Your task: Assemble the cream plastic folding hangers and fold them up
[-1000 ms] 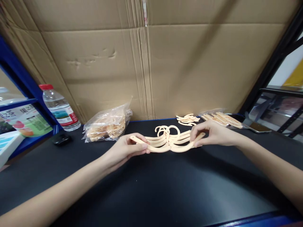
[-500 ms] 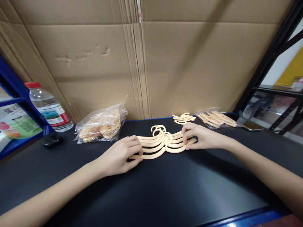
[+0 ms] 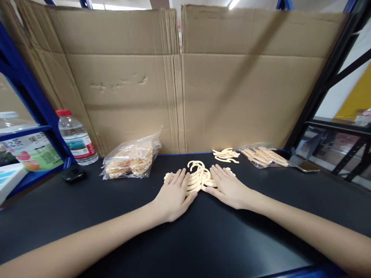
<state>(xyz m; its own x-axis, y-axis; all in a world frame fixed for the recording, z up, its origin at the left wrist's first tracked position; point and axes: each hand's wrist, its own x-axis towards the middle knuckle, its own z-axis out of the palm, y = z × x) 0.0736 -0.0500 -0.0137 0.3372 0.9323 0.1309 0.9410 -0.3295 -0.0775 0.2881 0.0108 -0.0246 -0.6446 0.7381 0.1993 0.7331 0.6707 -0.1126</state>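
Bottle stands at left on the worktop, then a clear bag. Next, the left hand lies flat, gripping nothing, over one side of the pale hangers; the right hand spreads likewise over the other. Even, gentle pressure from both palms would probably suit, sparing the thin hooks between them. Loose sticks lie beyond, beside a second bag.
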